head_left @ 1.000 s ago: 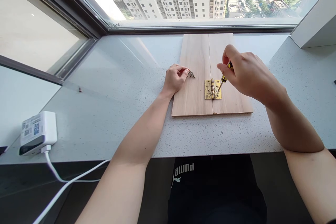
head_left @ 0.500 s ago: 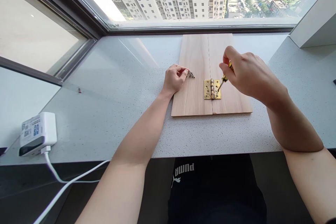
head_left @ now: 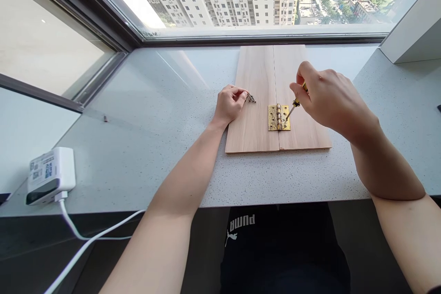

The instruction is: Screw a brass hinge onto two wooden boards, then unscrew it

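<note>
Two pale wooden boards [head_left: 254,124] lie side by side on the speckled white sill. A gold hinge [head_left: 272,118] lies flat across their seam near the front edge. My right hand [head_left: 329,96] is closed around a yellow-and-black screwdriver [head_left: 296,102], held at a slant with its tip on the hinge's right leaf. Over the left board's edge, my left hand [head_left: 230,103] pinches several small screws [head_left: 251,98], which stick out past the fingertips. Whether a screw sits under the screwdriver tip is too small to tell.
A white box-shaped device [head_left: 51,174] with a white cable [head_left: 77,255] stands at the left end of the sill [head_left: 144,147]. A small dark object [head_left: 105,119] lies farther back. A white cabinet [head_left: 415,23] is at the back right, by the window.
My right hand has shifted very slightly to the right, and the screwdriver handle leans a little more that way. My left hand holds the screws as before.
</note>
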`<act>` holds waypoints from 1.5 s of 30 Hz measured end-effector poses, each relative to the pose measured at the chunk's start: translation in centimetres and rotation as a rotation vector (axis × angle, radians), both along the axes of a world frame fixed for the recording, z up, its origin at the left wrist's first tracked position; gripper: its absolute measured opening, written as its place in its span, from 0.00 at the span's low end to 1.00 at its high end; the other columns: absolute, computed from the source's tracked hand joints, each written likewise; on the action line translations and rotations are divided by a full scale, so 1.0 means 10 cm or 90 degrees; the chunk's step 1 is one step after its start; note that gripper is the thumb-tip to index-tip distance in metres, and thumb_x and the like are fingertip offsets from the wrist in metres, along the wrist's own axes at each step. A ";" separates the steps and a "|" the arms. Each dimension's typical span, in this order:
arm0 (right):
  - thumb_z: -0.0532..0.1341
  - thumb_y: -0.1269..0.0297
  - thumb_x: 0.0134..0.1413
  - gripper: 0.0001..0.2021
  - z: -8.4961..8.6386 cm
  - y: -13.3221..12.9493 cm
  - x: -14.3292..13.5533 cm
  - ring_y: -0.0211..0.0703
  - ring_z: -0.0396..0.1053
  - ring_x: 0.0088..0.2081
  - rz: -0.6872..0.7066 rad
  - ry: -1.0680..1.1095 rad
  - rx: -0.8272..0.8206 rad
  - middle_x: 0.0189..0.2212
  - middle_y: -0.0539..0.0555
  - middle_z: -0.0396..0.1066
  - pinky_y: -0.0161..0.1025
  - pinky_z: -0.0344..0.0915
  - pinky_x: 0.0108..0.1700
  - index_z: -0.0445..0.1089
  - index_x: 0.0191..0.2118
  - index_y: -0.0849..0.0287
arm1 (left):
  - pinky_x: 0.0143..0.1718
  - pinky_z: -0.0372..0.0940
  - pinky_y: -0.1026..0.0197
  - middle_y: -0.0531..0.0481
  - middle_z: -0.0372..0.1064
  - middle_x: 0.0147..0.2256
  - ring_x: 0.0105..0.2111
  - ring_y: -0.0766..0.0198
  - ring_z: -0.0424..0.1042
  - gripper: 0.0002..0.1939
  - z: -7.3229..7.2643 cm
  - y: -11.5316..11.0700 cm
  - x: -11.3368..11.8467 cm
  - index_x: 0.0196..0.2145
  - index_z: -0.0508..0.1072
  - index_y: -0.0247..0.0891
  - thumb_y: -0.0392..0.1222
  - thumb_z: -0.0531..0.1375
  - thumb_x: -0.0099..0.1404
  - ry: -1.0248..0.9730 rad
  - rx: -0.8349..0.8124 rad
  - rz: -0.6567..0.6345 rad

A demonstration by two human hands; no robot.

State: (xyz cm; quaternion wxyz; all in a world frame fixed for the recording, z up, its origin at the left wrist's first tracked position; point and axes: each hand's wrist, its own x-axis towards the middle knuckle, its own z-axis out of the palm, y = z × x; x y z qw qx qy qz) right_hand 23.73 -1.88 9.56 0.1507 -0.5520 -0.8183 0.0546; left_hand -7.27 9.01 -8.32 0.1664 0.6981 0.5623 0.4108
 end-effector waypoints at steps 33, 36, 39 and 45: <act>0.64 0.70 0.76 0.07 0.09 -0.04 0.02 0.47 0.66 0.36 0.113 -0.007 -0.061 0.45 0.59 0.78 0.46 0.57 0.39 0.70 0.55 0.57 | 0.65 0.76 0.39 0.41 0.83 0.56 0.59 0.44 0.80 0.16 0.49 -0.46 0.43 0.60 0.87 0.43 0.49 0.69 0.80 0.194 0.050 -0.325; 0.66 0.72 0.73 0.09 0.09 -0.07 0.01 0.48 0.69 0.41 0.161 0.012 -0.079 0.51 0.61 0.78 0.45 0.59 0.42 0.69 0.52 0.56 | 0.69 0.74 0.36 0.40 0.83 0.59 0.62 0.42 0.79 0.17 0.54 -0.58 0.56 0.60 0.88 0.44 0.51 0.69 0.80 0.194 -0.018 -0.392; 0.66 0.60 0.79 0.09 0.10 -0.08 -0.03 0.50 0.67 0.36 0.085 -0.006 -0.086 0.45 0.61 0.78 0.46 0.55 0.39 0.70 0.55 0.57 | 0.71 0.72 0.35 0.41 0.83 0.58 0.63 0.42 0.78 0.16 0.55 -0.63 0.64 0.59 0.88 0.44 0.50 0.68 0.81 0.193 -0.065 -0.414; 0.61 0.67 0.79 0.04 0.12 -0.07 -0.02 0.46 0.60 0.32 0.097 -0.011 -0.073 0.37 0.56 0.75 0.46 0.53 0.37 0.71 0.53 0.57 | 0.68 0.72 0.38 0.39 0.83 0.57 0.59 0.43 0.79 0.15 0.47 -0.63 0.72 0.57 0.86 0.40 0.47 0.62 0.83 0.186 -0.069 -0.432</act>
